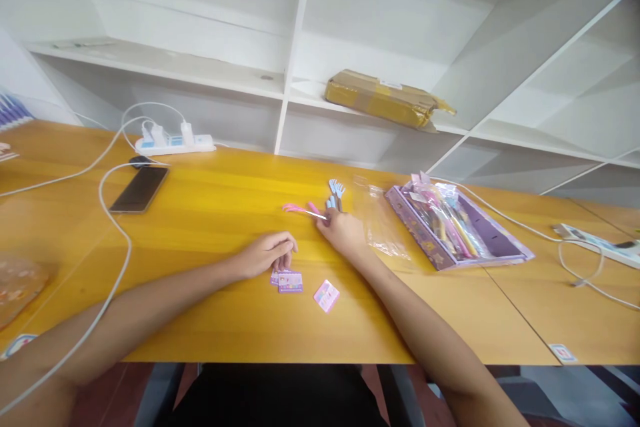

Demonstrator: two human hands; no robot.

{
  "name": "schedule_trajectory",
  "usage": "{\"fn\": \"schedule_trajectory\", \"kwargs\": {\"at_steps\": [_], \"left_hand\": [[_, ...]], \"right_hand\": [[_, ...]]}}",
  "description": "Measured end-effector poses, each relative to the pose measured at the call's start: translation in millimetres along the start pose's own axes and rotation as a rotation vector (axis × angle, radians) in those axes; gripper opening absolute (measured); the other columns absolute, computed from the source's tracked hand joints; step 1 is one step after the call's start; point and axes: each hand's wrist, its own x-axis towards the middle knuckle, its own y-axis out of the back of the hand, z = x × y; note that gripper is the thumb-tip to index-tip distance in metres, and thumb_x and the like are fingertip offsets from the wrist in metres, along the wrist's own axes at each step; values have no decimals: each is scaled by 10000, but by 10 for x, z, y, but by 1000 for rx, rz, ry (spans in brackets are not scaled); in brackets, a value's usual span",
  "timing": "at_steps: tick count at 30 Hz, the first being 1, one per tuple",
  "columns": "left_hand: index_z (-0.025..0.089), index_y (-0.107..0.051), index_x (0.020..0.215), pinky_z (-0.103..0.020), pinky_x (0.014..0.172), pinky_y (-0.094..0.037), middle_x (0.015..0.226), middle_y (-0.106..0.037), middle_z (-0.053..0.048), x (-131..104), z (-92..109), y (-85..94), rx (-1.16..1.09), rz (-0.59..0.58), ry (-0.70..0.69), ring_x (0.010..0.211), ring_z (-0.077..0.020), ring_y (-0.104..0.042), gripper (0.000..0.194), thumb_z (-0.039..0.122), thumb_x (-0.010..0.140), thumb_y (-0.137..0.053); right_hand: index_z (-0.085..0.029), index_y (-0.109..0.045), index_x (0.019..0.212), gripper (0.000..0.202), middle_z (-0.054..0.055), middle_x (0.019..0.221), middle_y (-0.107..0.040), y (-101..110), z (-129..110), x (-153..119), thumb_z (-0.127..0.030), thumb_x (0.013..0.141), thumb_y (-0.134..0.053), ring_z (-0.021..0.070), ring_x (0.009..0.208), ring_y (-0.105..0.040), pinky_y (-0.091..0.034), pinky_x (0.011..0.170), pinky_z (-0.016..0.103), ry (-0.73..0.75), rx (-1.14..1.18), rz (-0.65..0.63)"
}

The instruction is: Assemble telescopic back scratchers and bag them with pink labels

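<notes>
My right hand (pixel 343 233) rests on the table, its fingers closed around a pink back scratcher (pixel 295 208) with a claw-shaped end and a silver shaft. The scratcher's claw points left. Just beyond those fingers lies a blue claw-ended back scratcher (pixel 337 188), its lower part partly hidden by the hand. My left hand (pixel 273 253) lies on its side with loosely bent fingers and nothing visible in them. Its fingertips are at the upper edge of small purple cards (pixel 291 282) that overlap. Another pink-purple card (pixel 327 296) lies apart, to their right.
Right of my hand are a clear plastic bag (pixel 383 223) and a purple box (pixel 505 255) holding wrapped items. A phone (pixel 140 189), a power strip (pixel 203 143) and a white cable (pixel 129 247) are on the left. A taped cardboard parcel (pixel 380 99) sits on the shelf.
</notes>
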Motion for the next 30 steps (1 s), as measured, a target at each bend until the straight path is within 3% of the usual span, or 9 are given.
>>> {"fn": "schedule_trajectory", "kwargs": {"at_steps": [2, 5, 10, 13, 16, 19, 23, 26, 30], "left_hand": [[202, -561, 1189, -252, 565, -461, 850, -670, -5, 13, -25, -7, -9, 57, -11, 599, -121, -613, 378, 543, 1026, -536], [209, -529, 1280, -246, 552, -455, 865, -651, 9, 39, -76, -16, -19, 114, -8, 593, -115, -602, 477, 563, 974, -626], [178, -586, 1024, -321, 766, -554, 857, -667, -18, 85, -96, -11, -98, 182, -61, 777, -170, -677, 468, 616, 907, -704], [175, -596, 952, -356, 885, -541, 943, -690, -52, 94, -50, 3, -78, 215, -98, 860, -180, -683, 441, 615, 980, -599], [191, -543, 914, -287, 708, -493, 803, -609, -7, 71, -16, -6, -71, 265, -72, 681, -128, -573, 465, 629, 1042, -451], [234, -477, 1116, -238, 557, -369, 798, -512, 46, 21, 6, -46, -83, 277, -45, 572, -97, -410, 389, 616, 1050, -446], [241, -523, 1259, -281, 717, -462, 998, -597, -18, -31, 78, -79, 195, 209, -62, 745, -130, -520, 360, 535, 1083, -411], [218, -620, 1221, -324, 881, -472, 996, -649, -35, -32, 142, -71, 372, 171, -92, 922, -179, -599, 353, 483, 1083, -432], [218, -554, 1312, -328, 874, -472, 926, -717, -13, -23, 173, -70, 355, 107, -41, 879, -180, -642, 373, 474, 1097, -389]], "right_hand": [[-195, -648, 922, 332, 40, 779, -671, -27, -25, -57, -515, 983, -579, 184, 707, -608, -432, 688, 279, 95, 316, -11], [-192, -619, 890, 429, -24, 686, -568, -116, -120, -209, -610, 978, -579, 133, 622, -493, -399, 622, 255, 293, 799, -208], [-197, -605, 982, 449, -2, 830, -652, -234, -304, -436, -631, 918, -698, 132, 712, -553, -446, 680, 261, 443, 1076, -442], [-198, -631, 970, 438, -15, 750, -609, -238, -284, -414, -637, 974, -619, 130, 662, -529, -445, 662, 271, 408, 1133, -379], [-201, -650, 854, 507, -7, 690, -560, -206, -178, -313, -678, 993, -547, 139, 625, -505, -432, 629, 284, 303, 1192, -167], [-201, -643, 740, 561, 5, 691, -517, -145, -77, -219, -707, 968, -560, 131, 610, -450, -380, 571, 273, 180, 1277, 22], [-214, -639, 861, 444, -78, 579, -292, -66, -11, -163, -653, 929, -652, 94, 483, -221, -181, 467, 253, 45, 1547, -8], [-212, -618, 885, 391, -82, 555, -347, -48, 2, -157, -595, 918, -684, 85, 461, -245, -193, 458, 247, 64, 1633, -22], [-201, -619, 846, 406, -86, 493, -369, -74, -20, -171, -591, 956, -621, 75, 413, -259, -198, 444, 242, 83, 1683, -106]]}}
